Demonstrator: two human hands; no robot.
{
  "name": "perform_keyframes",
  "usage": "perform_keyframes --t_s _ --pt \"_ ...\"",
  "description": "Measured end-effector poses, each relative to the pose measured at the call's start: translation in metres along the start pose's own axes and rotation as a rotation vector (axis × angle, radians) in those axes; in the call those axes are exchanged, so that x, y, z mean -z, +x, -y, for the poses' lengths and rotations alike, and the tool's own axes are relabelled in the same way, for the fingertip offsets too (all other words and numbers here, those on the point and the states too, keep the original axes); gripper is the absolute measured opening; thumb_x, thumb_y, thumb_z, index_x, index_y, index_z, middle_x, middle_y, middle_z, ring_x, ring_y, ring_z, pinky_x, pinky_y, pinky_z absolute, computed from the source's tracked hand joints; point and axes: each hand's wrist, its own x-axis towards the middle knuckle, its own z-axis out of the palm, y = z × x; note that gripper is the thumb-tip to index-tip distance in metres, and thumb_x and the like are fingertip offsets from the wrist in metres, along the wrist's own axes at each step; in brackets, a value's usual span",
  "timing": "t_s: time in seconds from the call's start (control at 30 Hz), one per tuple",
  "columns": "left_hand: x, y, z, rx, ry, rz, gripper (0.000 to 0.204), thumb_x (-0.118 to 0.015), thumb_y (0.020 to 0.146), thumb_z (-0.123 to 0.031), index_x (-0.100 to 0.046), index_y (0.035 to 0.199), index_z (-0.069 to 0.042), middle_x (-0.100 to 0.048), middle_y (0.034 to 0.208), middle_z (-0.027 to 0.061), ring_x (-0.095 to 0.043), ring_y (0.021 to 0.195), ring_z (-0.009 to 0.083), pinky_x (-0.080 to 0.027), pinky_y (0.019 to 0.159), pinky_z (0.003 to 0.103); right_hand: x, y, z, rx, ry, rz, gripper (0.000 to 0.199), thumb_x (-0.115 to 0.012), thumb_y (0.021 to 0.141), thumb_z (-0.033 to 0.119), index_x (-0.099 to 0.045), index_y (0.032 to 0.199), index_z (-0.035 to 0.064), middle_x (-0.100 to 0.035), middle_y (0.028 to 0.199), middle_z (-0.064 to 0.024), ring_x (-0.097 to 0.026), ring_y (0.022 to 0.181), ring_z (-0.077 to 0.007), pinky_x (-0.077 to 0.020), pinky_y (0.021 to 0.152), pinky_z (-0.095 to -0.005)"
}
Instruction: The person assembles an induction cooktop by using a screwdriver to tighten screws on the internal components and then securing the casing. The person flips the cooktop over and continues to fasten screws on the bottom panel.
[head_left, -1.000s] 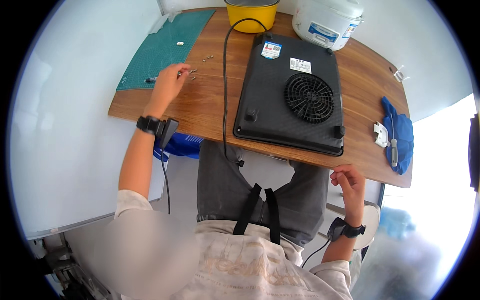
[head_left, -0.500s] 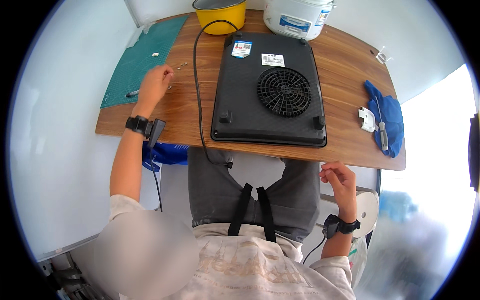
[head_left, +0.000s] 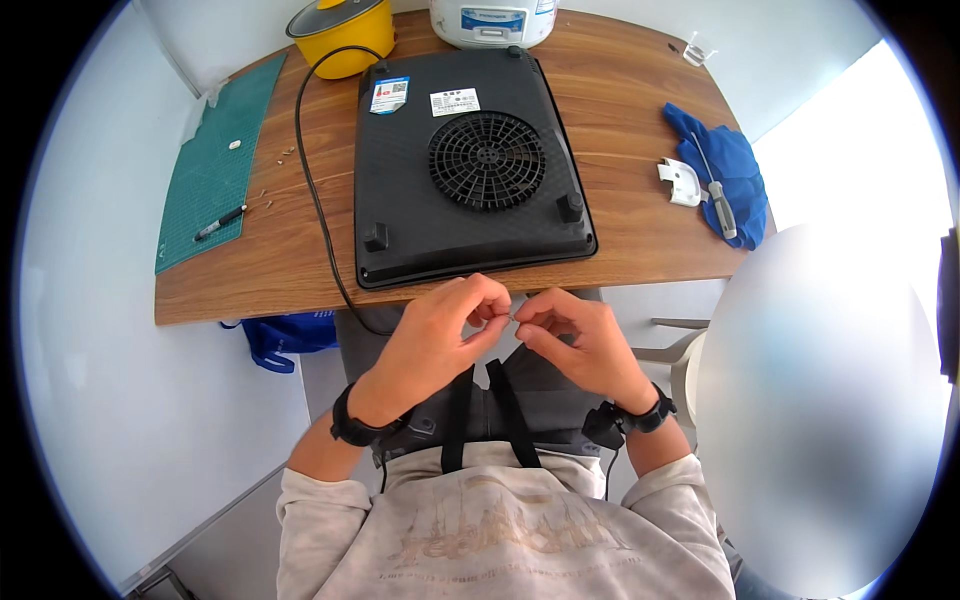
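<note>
My left hand (head_left: 450, 320) and my right hand (head_left: 580, 340) meet in front of the table's near edge, both closed in a pinch. Between their fingertips is a tiny piece that looks like a small screw (head_left: 513, 318); the fingers partly hide it. Just beyond them an induction cooker (head_left: 400, 190) lies upside down, its black underside up, with a round fan grille (head_left: 487, 160), labels and stubby feet. Its black cord (head_left: 312, 180) loops along its left side and drops over the edge. Several small screws (head_left: 286, 155) lie loose on the wood to the left.
On the left, a green cutting mat (head_left: 215, 165) bears a marker pen (head_left: 220, 223). A yellow pot (head_left: 345, 40) and a white rice cooker (head_left: 490, 25) stand at the back. To the right, a screwdriver (head_left: 720, 205) and a white plastic piece (head_left: 680, 183) rest by a blue cloth (head_left: 740, 165).
My left hand has come away from the loose screws to the table's front edge. My right hand has moved left to meet it, and both now pinch the tiny piece. The view has shifted.
</note>
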Motion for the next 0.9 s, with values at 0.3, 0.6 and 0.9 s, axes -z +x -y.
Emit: perform_keyframes --t_s 0.3,0.6,0.9 --pt "-0.014 0.005 -0.003 0.160 -0.413 -0.010 0.024 -0.072 0.092 0.001 -0.052 0.103 -0.004 -0.070 0.099 0.0056 -0.068 0.093 0.0112 -0.057 0.082 0.026 0.001 -0.005 -0.004 -0.014 0.138 -0.182 0.016 -0.075 0.092 0.004 -0.069 0.105 -0.0020 -0.074 0.094 -0.0054 -0.071 0.084 -0.0108 -0.0577 0.075 -0.0251" --pt "-0.014 0.006 0.003 0.254 -0.562 0.033 0.030 -0.073 0.093 0.001 -0.045 0.100 -0.008 -0.068 0.108 0.0096 -0.064 0.099 0.0112 -0.056 0.086 0.027 -0.002 -0.005 -0.004 0.100 0.034 -0.258 0.013 -0.077 0.088 0.002 -0.074 0.101 -0.0002 -0.074 0.091 -0.0061 -0.070 0.079 -0.0110 -0.0571 0.071 -0.0247" --pt "-0.012 0.008 0.001 0.229 -0.481 0.070 0.030 -0.072 0.095 0.000 -0.044 0.100 -0.009 -0.070 0.108 0.0105 -0.065 0.099 0.0112 -0.056 0.085 0.027 0.003 -0.001 0.006 0.274 -0.219 -0.255 0.017 -0.078 0.083 0.000 -0.075 0.099 0.0024 -0.071 0.084 -0.0064 -0.068 0.071 -0.0152 -0.0554 0.066 -0.0274"
